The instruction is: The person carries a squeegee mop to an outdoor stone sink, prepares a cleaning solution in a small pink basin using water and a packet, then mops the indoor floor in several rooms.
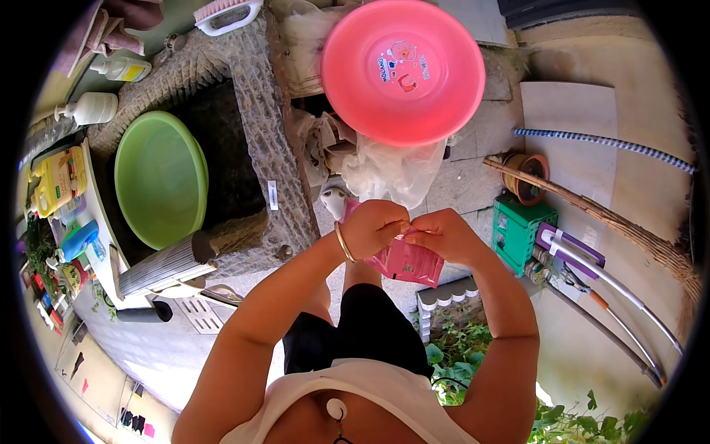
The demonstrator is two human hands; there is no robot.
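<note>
In front of my body I hold a pink plastic packet (411,265) by its upper edge. My left hand (373,228) pinches that edge, fingers closed, with a bangle round the wrist. Right beside it, my right hand (446,235) is also closed on the packet, and the two sets of fingertips nearly touch. The packet hangs below my fingers; its pinched part is hidden by them. Just past my left hand shows a small white and grey thing (334,198) whose kind I cannot make out. Beyond my hands stands a large pink basin (444,111), with translucent plastic bags (392,172) under its near edge.
On the left, a green basin (159,170) sits inside a rough stone sink (270,126). A scrub brush (225,16) and bottles (96,109) stand along its edges. To the right are a green crate (515,233), a flowerpot (534,191) and long poles (606,207) by the wall.
</note>
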